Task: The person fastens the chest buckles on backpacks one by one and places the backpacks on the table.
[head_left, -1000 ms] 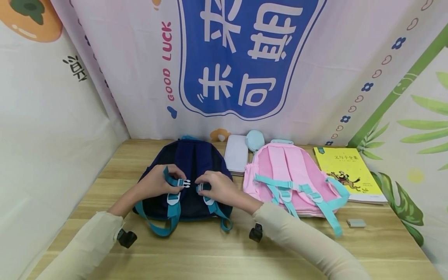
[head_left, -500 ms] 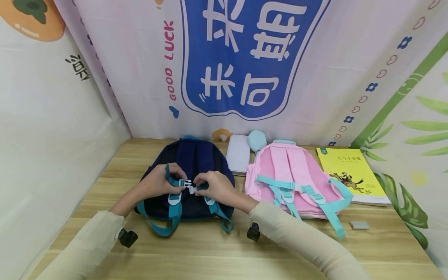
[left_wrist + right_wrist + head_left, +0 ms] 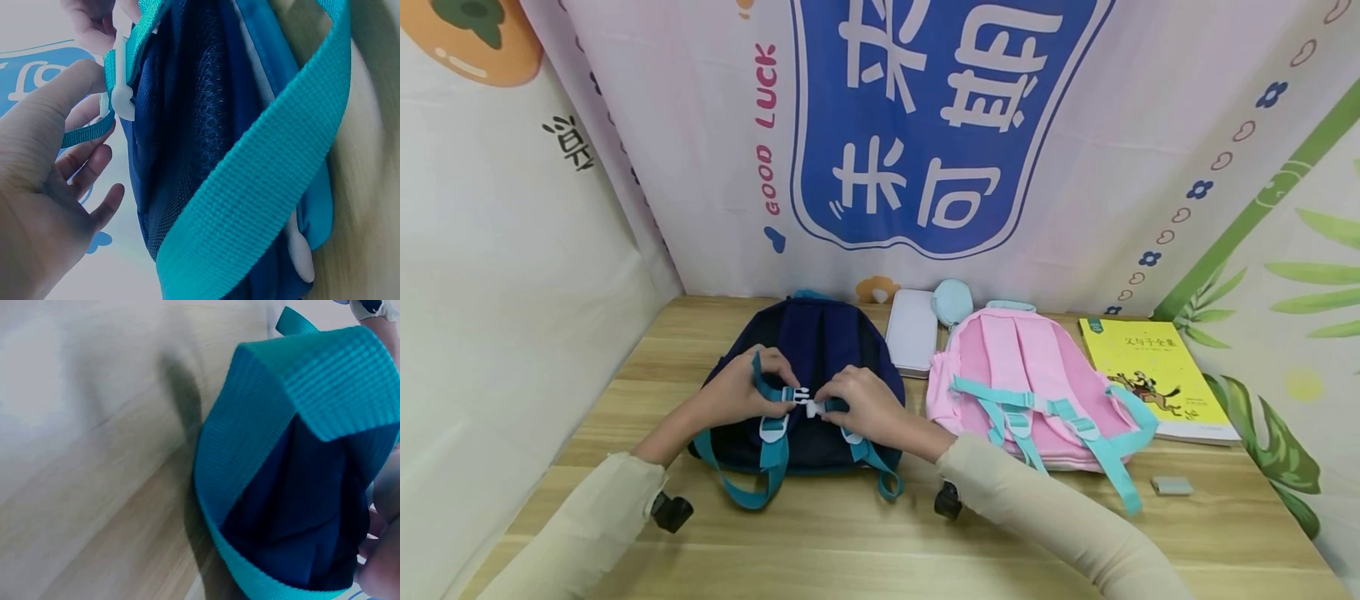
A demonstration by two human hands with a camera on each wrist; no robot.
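A navy backpack (image 3: 812, 333) with teal straps lies straps-up on the table. My left hand (image 3: 748, 387) pinches the white pronged half (image 3: 801, 395) of a side-release buckle on its teal strap. With thumb and fingers, my right hand (image 3: 867, 407) holds the white socket half (image 3: 814, 409). The prong tips stand right at the socket's mouth, over the middle of the backpack. In the left wrist view, teal webbing (image 3: 94, 132) runs through the fingers of the left hand (image 3: 50, 156). At the right wrist view's edge, only part of the right hand (image 3: 381, 550) shows behind a strap loop (image 3: 250, 425).
To the right lies a pink backpack (image 3: 985, 342) with mint straps. A white slab-like case (image 3: 912, 329) and a round light-blue pouch (image 3: 952, 302) stand between the bags. Farther right are a yellow book (image 3: 1131, 358) and a small grey block (image 3: 1172, 486) on the wooden table (image 3: 820, 542).
My right hand has brought the socket half leftward and turned it, so its white end now meets the prongs. The left hand stays nearly still, and the view has shifted slightly.
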